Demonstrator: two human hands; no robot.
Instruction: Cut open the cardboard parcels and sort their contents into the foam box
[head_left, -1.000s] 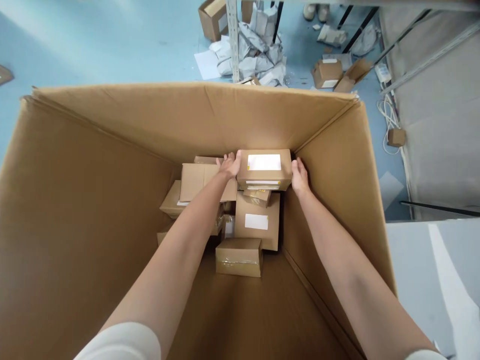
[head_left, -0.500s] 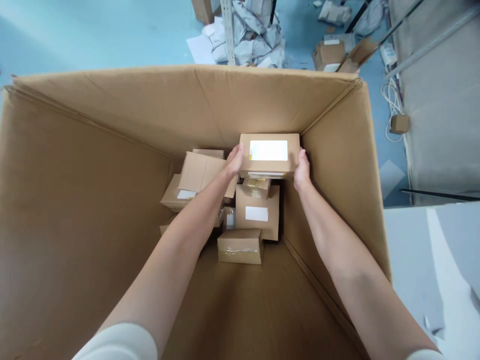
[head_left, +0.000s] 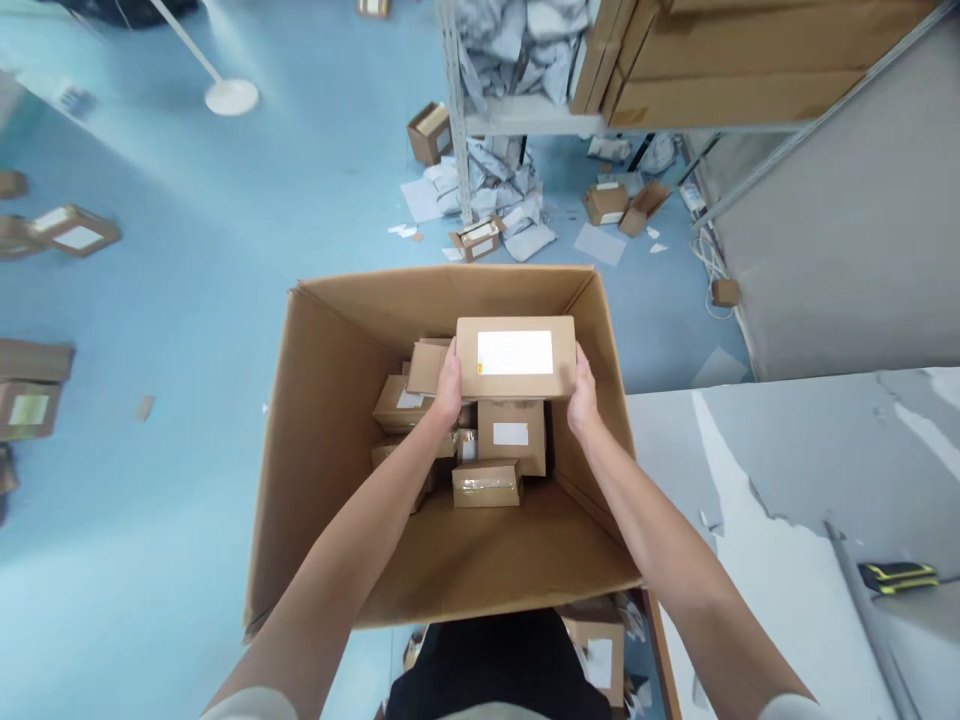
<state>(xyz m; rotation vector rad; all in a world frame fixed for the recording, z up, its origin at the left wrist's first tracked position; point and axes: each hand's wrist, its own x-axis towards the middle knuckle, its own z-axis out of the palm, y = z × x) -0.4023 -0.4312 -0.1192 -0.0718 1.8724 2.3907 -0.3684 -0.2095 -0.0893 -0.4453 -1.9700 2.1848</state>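
Between my two hands is a brown cardboard box [head_left: 516,384] with a white label on its upper face. My left hand [head_left: 448,385] grips its left side and my right hand [head_left: 583,392] its right side, both closed on it. The held box is above the inside of a large open carton [head_left: 322,400]. Beneath it, several smaller boxes lie inside: a labelled box [head_left: 525,455], a taped box [head_left: 487,485] in front, and another labelled box [head_left: 394,400] in the stack at left. The held box hides part of the pile.
A table [head_left: 780,480] with torn white sheeting and a black-and-yellow tool [head_left: 898,577] stands at right. Behind the carton is a shelf [head_left: 532,118] with grey parcels and flat cartons. Loose boxes [head_left: 79,232] lie on the blue floor at left.
Both hands have lifted the box up toward me, and it now hides more of the pile. My view has drawn back, showing the whole carton rim, shelf and table.
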